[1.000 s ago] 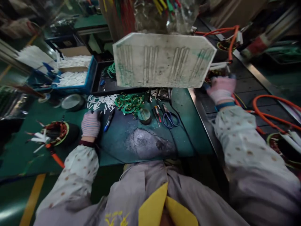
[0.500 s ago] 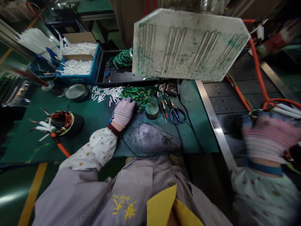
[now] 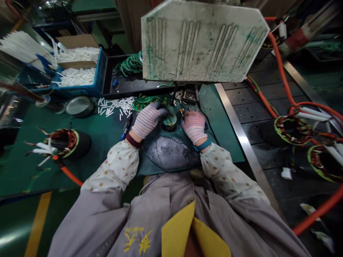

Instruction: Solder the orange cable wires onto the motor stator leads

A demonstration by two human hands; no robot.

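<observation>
My left hand (image 3: 147, 119), in a striped glove, reaches forward over the green mat (image 3: 107, 135). Its fingers curl down at the edge of a pile of green rings (image 3: 146, 101). My right hand (image 3: 193, 125), gloved the same way, lies close beside it with fingers bent down over the small tools where blue scissors lay; only a sliver of blue shows by the wrist. A round green disc (image 3: 169, 122) sits between the two hands. What either hand grips is hidden.
A scuffed white board (image 3: 200, 39) hangs over the bench. At the back are a blue crate of white tubes (image 3: 80, 76) and a black tray (image 3: 125, 85). One wound stator (image 3: 65, 141) stands left, others (image 3: 291, 128) right among orange cables (image 3: 281, 71). Loose white tubes (image 3: 115, 106), a pen (image 3: 125, 128).
My right hand has swung in from the conveyor on the right to the small tools on the mat. My left hand has moved right from the pen to the green rings.
</observation>
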